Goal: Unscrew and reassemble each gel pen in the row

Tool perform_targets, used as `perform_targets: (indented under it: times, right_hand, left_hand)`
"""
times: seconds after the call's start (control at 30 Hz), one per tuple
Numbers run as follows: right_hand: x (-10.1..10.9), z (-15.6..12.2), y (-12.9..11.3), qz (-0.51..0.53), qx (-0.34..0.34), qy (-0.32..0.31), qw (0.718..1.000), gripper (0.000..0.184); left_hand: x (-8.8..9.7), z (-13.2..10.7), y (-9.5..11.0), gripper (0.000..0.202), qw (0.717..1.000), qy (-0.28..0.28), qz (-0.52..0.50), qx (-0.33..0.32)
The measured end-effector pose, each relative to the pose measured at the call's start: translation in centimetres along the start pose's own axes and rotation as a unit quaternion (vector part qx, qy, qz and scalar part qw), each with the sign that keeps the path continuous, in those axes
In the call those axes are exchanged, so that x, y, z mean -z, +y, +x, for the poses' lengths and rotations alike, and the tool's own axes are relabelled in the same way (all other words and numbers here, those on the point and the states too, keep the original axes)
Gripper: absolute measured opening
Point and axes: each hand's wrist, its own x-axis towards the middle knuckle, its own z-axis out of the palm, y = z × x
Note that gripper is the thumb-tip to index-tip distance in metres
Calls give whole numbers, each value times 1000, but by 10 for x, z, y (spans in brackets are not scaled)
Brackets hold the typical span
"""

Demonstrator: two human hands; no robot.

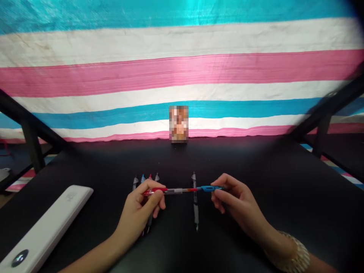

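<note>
My left hand (143, 206) pinches the red end of a pen (170, 190) held level above the black table (256, 178). My right hand (231, 197) pinches the pen's other end, a blue grip piece (210, 188), with a thin red refill showing between the clear barrel and the blue part. Under the held pen lies a clear pen (195, 203) pointing away from me. Several more pens (145, 178) lie side by side behind my left hand, partly hidden by it.
A long white flat case (45, 227) lies at the table's near left. A small blurred card (179, 124) stands at the table's far edge against a striped blue, white and pink cloth (182, 68). Black frame bars (31, 132) rise at both sides.
</note>
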Motion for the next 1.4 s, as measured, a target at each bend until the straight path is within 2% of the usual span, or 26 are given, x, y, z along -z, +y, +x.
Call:
perform_targets:
  times: [0.17,0.43,0.73,1.17,1.3,1.4]
  right_hand:
    - [4,2,-1,8,28,44,999,13]
    - [7,0,-2,10,49,52,997,9]
    - [10,1,1,-2,59,50,997,7]
    - [13,1,3,-27,83,41,995,7]
    - [8,-3,3,-78,96,10,992,6]
    - [1,-7,6,-179,150,-28,972,6]
  left_hand:
    - [5,-1,-3,17,999,45,-9,-3]
    - [8,1,-9,17,997,80,9,6]
    - [7,1,-4,16,997,76,32,3]
    - [7,0,-8,19,998,58,23,17]
    - [3,-1,-6,16,999,38,13,16]
    - [0,-3,-7,17,1000,3,13,26]
